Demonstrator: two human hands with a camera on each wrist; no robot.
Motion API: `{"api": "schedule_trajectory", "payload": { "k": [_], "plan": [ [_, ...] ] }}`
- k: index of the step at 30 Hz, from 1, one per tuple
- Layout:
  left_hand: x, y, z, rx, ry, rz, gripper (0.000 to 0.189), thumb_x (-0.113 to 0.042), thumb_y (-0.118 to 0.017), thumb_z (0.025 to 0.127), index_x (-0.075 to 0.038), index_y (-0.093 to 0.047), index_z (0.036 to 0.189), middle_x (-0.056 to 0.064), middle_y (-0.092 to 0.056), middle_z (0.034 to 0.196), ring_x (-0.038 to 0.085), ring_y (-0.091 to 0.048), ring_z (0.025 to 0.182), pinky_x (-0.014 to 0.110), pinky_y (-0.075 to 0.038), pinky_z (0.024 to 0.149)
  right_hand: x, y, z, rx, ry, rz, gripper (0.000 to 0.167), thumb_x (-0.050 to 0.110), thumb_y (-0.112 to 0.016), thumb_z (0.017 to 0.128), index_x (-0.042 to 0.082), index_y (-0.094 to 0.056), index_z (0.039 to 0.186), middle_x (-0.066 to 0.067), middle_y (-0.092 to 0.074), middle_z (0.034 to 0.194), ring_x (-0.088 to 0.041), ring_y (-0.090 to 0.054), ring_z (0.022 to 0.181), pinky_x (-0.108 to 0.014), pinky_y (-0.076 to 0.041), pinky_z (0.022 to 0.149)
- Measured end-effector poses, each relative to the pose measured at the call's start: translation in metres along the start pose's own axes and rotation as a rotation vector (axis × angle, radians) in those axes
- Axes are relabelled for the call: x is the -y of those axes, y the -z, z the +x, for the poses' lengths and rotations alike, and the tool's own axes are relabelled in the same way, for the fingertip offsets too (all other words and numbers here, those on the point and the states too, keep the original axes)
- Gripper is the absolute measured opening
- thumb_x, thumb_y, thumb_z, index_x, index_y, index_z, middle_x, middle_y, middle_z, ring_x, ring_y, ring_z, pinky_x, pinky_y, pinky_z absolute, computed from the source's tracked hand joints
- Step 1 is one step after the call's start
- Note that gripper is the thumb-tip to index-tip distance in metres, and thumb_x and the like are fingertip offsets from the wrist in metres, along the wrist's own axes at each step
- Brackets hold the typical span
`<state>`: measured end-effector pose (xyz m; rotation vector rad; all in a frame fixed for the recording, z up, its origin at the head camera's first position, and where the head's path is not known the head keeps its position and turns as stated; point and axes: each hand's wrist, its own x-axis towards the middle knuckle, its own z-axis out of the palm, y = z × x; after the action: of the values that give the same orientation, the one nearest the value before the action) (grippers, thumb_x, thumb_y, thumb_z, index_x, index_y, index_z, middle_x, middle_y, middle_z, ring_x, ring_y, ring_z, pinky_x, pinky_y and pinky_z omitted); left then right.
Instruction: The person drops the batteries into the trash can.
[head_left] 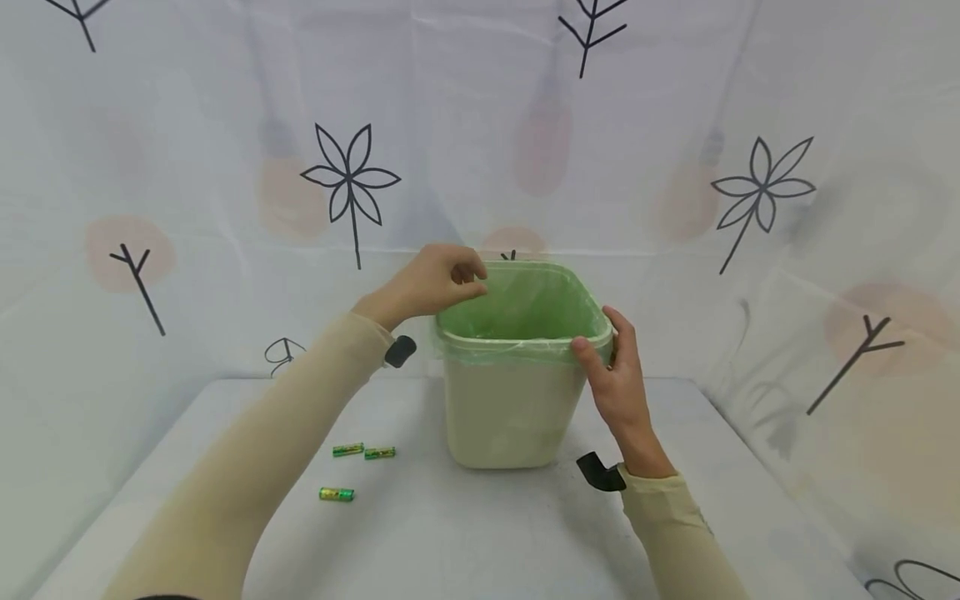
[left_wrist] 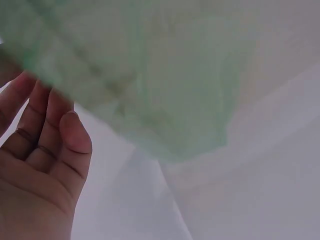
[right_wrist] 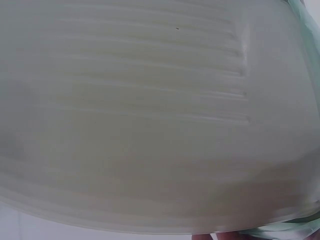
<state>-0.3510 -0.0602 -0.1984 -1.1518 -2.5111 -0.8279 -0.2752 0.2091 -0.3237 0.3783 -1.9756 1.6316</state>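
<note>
While a pale bin (head_left: 498, 408) stands on the white worktop (head_left: 480, 542), a thin green liner (head_left: 517, 308) covers its inside and folds out over the rim. The right hand (head_left: 618, 383) grips the rim at the near right corner, its thumb over the front edge and its fingers bent round the right side; the right wrist view shows the bin's ribbed wall close up, with fingertips just visible at the bottom edge. The left hand (head_left: 431, 279) is raised at the left side of the rim, its fingers loosely bent and a small gap between thumb and forefinger. In the left wrist view its fingertips reach the edge of the green film, but I cannot tell whether they have hold of it. To the left of the bin lie three green and yellow batteries (head_left: 337, 494): two just beside each other, the third nearer the person. Both arms wear pale yellow sleeves (head_left: 285, 442), with a black piece (head_left: 400, 352) at each wrist. Behind hangs a white sheet (head_left: 465, 125) printed with dark line-drawn flowers and faint pinkish blotches.
</note>
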Motion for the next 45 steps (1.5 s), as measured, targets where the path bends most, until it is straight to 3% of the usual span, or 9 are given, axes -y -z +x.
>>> {"api": "schedule_trajectory", "payload": {
  "k": [5,10,16,24,37,45],
  "plan": [
    [0.007,0.017,-0.026,-0.061,-0.018,0.039,0.015,-0.017,-0.069,0.088,-0.007,-0.068,0.098,0.002,-0.063,0.086,0.015,-0.057,0.077,0.030,-0.047,0.072,0.001,0.001,0.001,-0.004,0.001,0.012,0.062,0.017,-0.060,0.094,0.018,-0.028,0.147,-0.018,-0.048,0.130,-0.020,-0.050,0.107,-0.025,-0.040,0.088],
    [0.020,0.023,-0.060,-0.092,0.004,0.087,0.016,-0.014,-0.069,0.088,-0.005,-0.067,0.100,0.002,-0.062,0.086,0.016,-0.055,0.076,0.031,-0.047,0.070,0.002,0.000,0.000,-0.004,-0.003,0.004,0.062,0.016,-0.060,0.094,0.018,-0.029,0.147,-0.019,-0.049,0.129,-0.020,-0.050,0.105,-0.025,-0.040,0.088],
    [0.038,0.019,-0.101,-0.045,0.078,0.129,0.018,-0.017,-0.070,0.087,-0.007,-0.067,0.102,-0.001,-0.062,0.084,0.014,-0.054,0.076,0.032,-0.047,0.069,0.002,-0.001,-0.001,-0.008,-0.002,0.011,0.062,0.014,-0.060,0.094,0.017,-0.029,0.147,-0.018,-0.049,0.129,-0.020,-0.051,0.105,-0.024,-0.040,0.087],
    [0.060,-0.004,-0.145,0.006,0.165,0.119,0.021,-0.019,-0.072,0.086,-0.012,-0.066,0.105,-0.006,-0.060,0.086,0.013,-0.054,0.077,0.031,-0.048,0.068,0.001,0.001,-0.001,0.002,-0.008,-0.010,0.064,0.019,-0.060,0.094,0.017,-0.026,0.148,-0.017,-0.048,0.130,-0.020,-0.049,0.108,-0.026,-0.039,0.088],
    [0.091,-0.061,-0.202,0.156,0.229,0.047,0.020,-0.022,-0.074,0.084,-0.017,-0.065,0.101,-0.012,-0.056,0.085,0.008,-0.053,0.078,0.026,-0.048,0.070,0.000,0.001,-0.001,0.000,-0.001,0.001,0.061,0.018,-0.059,0.094,0.021,-0.028,0.147,-0.017,-0.048,0.130,-0.020,-0.049,0.107,-0.026,-0.039,0.087],
    [0.099,-0.075,-0.227,0.202,0.292,0.006,0.023,-0.019,-0.076,0.082,-0.012,-0.065,0.101,-0.009,-0.054,0.082,0.010,-0.051,0.077,0.025,-0.047,0.067,0.000,0.000,0.000,0.004,-0.003,0.017,0.061,0.017,-0.059,0.094,0.020,-0.028,0.147,-0.017,-0.047,0.129,-0.020,-0.049,0.107,-0.026,-0.040,0.087]
  ]
}}
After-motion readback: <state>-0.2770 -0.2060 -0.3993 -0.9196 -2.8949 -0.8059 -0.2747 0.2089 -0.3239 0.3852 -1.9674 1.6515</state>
